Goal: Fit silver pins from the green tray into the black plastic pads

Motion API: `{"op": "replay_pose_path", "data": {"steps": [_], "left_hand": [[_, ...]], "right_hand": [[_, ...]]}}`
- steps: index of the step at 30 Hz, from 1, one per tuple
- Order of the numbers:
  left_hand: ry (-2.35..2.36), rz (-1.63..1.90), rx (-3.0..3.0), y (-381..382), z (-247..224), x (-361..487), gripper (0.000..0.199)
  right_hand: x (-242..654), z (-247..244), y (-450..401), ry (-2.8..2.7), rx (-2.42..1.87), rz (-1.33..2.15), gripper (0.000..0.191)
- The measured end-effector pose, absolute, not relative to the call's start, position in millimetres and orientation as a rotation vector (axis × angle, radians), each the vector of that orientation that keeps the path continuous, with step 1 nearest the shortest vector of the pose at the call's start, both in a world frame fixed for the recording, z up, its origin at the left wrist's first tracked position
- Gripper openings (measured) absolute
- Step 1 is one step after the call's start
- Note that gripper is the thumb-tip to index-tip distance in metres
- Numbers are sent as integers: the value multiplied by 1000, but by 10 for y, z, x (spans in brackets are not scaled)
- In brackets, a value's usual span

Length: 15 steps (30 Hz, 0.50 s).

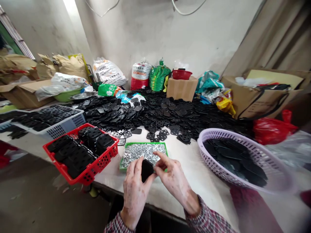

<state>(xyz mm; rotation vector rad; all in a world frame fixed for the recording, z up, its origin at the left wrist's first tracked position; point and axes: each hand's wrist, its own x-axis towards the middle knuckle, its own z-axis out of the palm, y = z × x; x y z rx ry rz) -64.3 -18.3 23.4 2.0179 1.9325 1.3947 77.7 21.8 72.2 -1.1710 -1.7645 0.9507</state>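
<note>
My left hand (135, 187) grips a black plate (147, 170) between thumb and fingers, just in front of a green tray (120, 169) of small silver metal pins (139, 152). At the plate's right edge, my right hand (172, 176) has its thumb and fingertips pinched together; whatever they hold is too small to make out. Left of the tray stands a red basket (88, 177) packed with stacked black plates (77, 158). On the right, a lilac oval basket (206, 161) holds more black pieces (233, 158).
A wide heap of black plates (165, 113) covers the table's back. Behind it stand sacks (140, 76), a cardboard box (181, 88) with a red bowl (181, 74), and plastic bags. A grey basket (63, 124) is at the left, a red bag (274, 129) at the right.
</note>
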Motion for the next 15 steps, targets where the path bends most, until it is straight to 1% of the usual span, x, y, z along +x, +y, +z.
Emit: {"op": "replay_pose_path", "data": {"steps": [2, 4, 7, 9, 12, 15], "left_hand": [[1914, 1414, 1999, -198, 230, -633, 53], [1885, 1421, 1936, -223, 243, -628, 54], [1779, 1387, 1770, -270, 320, -650, 56], [1672, 1361, 1629, -300, 409, -687, 58], [1392, 1354, 1363, -340, 547, -776, 53], [998, 1397, 1059, -373, 622, -893, 45]], "right_hand": [[765, 774, 209, -1804, -1195, 931, 51], [775, 802, 225, -1808, -1197, 1004, 50], [816, 785, 298, -1723, -1130, 1240, 41], [832, 770, 359, -1687, -1011, 1415, 32], [797, 820, 409, -1741, -756, 1584, 23], [680, 956, 399, -1863, -575, 1594, 21]]}}
